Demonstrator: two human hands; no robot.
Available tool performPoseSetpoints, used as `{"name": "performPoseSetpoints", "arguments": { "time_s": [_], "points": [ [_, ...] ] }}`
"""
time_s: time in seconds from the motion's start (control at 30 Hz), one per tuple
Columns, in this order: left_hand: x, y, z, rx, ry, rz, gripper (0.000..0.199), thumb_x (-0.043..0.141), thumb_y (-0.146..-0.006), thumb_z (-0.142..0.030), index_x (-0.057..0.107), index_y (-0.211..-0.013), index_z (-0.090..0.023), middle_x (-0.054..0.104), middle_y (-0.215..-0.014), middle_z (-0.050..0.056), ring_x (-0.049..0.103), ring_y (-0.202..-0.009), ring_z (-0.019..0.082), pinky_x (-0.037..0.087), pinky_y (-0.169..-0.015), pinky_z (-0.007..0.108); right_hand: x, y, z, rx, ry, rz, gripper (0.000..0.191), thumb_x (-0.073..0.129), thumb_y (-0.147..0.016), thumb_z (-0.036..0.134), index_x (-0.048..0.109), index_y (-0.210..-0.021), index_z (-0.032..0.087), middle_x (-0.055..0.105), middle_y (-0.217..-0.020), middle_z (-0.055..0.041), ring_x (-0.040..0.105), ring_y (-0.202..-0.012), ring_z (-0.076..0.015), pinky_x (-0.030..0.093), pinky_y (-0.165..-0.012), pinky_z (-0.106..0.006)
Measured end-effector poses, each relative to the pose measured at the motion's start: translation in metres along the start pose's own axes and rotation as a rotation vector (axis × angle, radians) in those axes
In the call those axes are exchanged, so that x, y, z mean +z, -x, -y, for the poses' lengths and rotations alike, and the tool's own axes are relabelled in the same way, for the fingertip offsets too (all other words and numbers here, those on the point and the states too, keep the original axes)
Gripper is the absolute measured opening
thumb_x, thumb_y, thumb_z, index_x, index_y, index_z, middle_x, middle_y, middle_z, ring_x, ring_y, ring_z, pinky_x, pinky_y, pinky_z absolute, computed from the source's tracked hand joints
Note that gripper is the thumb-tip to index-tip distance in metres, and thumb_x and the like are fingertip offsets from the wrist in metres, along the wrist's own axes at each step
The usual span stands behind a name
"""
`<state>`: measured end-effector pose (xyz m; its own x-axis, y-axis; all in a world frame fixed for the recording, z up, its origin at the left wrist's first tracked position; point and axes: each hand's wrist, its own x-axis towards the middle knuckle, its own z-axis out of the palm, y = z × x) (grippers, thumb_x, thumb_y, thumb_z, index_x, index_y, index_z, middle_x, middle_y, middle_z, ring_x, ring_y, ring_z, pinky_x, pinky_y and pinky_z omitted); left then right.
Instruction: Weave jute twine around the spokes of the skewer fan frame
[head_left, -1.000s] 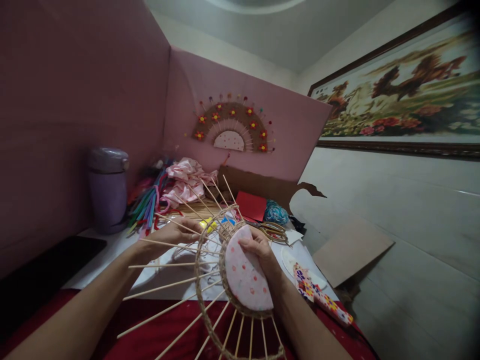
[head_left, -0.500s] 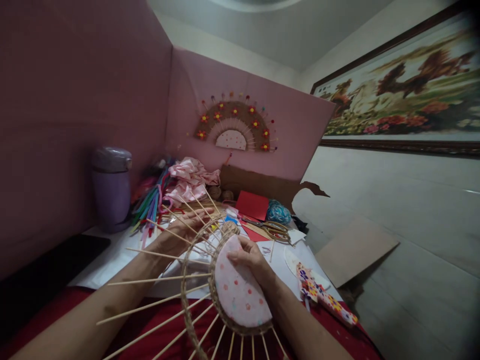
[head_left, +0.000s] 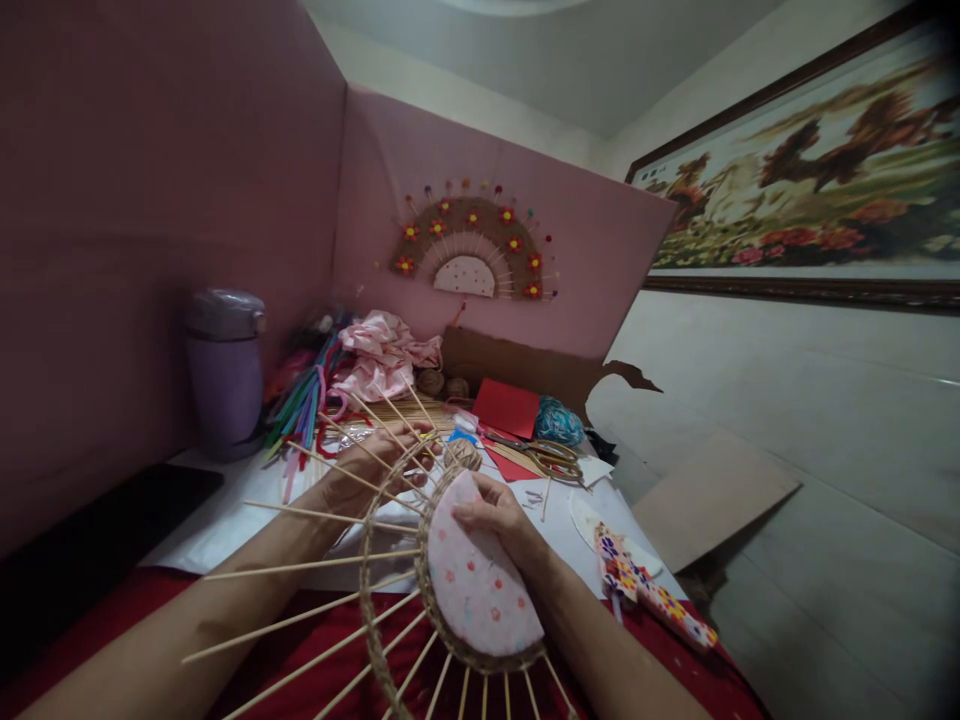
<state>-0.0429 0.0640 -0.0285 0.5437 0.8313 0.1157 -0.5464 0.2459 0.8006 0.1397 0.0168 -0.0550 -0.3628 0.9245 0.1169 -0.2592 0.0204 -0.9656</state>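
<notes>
My right hand (head_left: 499,515) pinches the upper end of a half-round fan frame, its thumb on the white, red-dotted semicircle (head_left: 480,580). Thin wooden sticks (head_left: 315,565) fan out from this centre toward the left and below. Brown twine is woven round the semicircle's edge and again as an outer ring (head_left: 367,580) across the sticks. Behind the upper sticks is my left hand (head_left: 375,465), fingers curled at the top end of the outer ring, closed on the twine there; sticks partly hide the fingertips. A ball of twine (head_left: 463,455) lies just beyond.
A finished fan with red flowers (head_left: 472,235) hangs on the pink board. Around the table are a purple tumbler (head_left: 225,385), pipe cleaners (head_left: 304,385), pink cloth (head_left: 382,350), scissors (head_left: 551,458), red card (head_left: 506,408), blue yarn (head_left: 559,422) and a flower-patterned glue gun (head_left: 652,590).
My left hand's fingers have gone from stretched out to curled, drawing slightly down near the ring's top end. The fan frame and my right hand have barely moved.
</notes>
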Motion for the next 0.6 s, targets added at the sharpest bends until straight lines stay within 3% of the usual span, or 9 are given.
{"name": "performPoseSetpoints", "arguments": {
  "time_s": [0.4,0.6],
  "points": [
    [-0.009,-0.006,0.008,-0.005,-0.031,0.048,0.019,0.062,-0.074,-0.021,0.059,-0.093,-0.018,0.063,-0.082,0.004,0.058,-0.073,0.014,0.043,-0.067,0.028,0.002,-0.001,0.002,-0.011,-0.008,0.011,0.016,0.068,-0.058,0.023,0.056,-0.065,0.015,0.052,-0.054,0.0036,0.043,-0.045,-0.0072,0.032,-0.045,-0.019],
    [-0.012,-0.003,0.006,-0.024,-0.112,0.047,0.012,0.061,-0.074,-0.021,0.063,-0.084,-0.015,0.062,-0.078,0.004,0.055,-0.067,0.013,0.042,-0.058,0.023,-0.005,-0.001,0.003,-0.022,-0.003,-0.055,0.018,0.069,-0.058,0.025,0.056,-0.066,0.016,0.054,-0.056,0.003,0.047,-0.047,-0.0087,0.035,-0.046,-0.02]
  ]
}}
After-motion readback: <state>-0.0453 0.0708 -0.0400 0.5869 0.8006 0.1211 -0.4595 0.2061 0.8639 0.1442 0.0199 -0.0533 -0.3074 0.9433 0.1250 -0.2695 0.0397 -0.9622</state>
